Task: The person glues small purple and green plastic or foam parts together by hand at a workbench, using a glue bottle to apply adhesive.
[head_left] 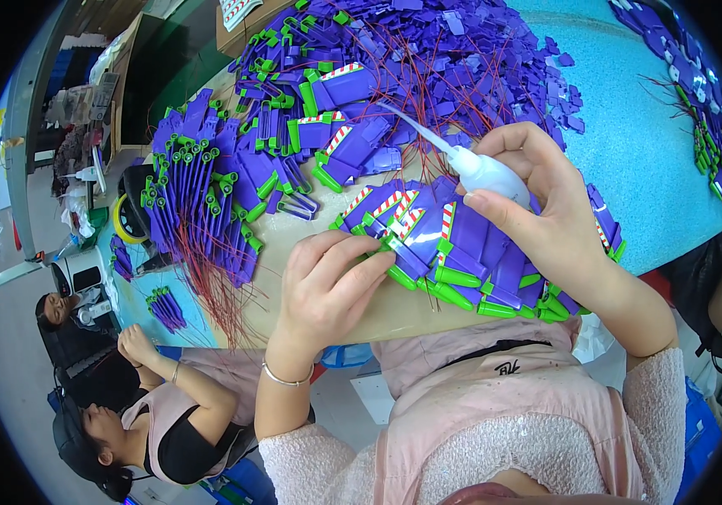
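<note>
My right hand point(550, 202) holds a small white squeeze bottle point(489, 175) with a long thin nozzle, which points up and to the left. Thumb and fingers wrap round its body. Lower on the left, my left hand point(323, 286) is closed, its fingertips pinching a purple and green plastic part point(407, 257) at the edge of a pile. Beneath and between my hands lies this pile of purple plastic parts point(495, 244) with green ends and red-and-white striped labels. The bottle is held above the pile, and the nozzle tip is apart from the part in my left hand.
Purple pieces point(470, 59) are heaped at the back among thin red wires point(415, 76). Bundled purple and green parts with red wires point(201, 202) lie at left. A yellow tape roll point(121, 220) stands beyond them. At lower left a co-worker point(184, 412) sits at the table.
</note>
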A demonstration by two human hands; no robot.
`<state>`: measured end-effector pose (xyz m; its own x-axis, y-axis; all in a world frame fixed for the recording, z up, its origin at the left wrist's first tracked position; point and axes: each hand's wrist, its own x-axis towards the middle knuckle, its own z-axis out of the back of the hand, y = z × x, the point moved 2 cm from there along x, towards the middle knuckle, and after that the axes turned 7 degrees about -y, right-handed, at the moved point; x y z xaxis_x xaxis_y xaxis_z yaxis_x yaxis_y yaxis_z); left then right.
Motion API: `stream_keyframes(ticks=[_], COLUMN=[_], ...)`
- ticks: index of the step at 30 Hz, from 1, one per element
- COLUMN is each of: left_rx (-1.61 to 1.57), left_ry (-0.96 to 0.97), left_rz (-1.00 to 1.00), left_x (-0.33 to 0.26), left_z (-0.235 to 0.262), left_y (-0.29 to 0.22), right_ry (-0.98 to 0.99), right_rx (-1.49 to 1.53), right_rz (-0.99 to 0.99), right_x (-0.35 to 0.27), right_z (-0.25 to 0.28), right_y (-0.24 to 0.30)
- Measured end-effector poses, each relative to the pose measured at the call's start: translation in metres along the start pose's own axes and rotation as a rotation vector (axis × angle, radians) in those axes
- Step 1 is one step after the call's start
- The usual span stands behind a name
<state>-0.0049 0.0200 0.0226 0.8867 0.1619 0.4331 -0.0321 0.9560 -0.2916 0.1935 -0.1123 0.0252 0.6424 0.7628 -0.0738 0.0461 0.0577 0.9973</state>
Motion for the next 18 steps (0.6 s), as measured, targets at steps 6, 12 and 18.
stream_keyframes(ticks=[6, 12, 18], left_rx=[-0.168, 0.066, 0.219], left_ry=[0.085, -0.174, -0.009], left_rz=[0.045, 0.154, 0.291], left_x=[0.017, 0.051, 0.066], left_z=[0.009, -0.013, -0.027], left_y=[0.005, 0.028, 0.041], right_ry=[-0.069, -0.14, -0.113], right_rx=[0.072, 0.035, 0.077], right_rz=[0.025, 0.041, -0.099], right_x=[-0.004, -0.011, -0.02], right_z=[0.013, 0.027, 0.039], right_y=[0.0, 0.001, 0.002])
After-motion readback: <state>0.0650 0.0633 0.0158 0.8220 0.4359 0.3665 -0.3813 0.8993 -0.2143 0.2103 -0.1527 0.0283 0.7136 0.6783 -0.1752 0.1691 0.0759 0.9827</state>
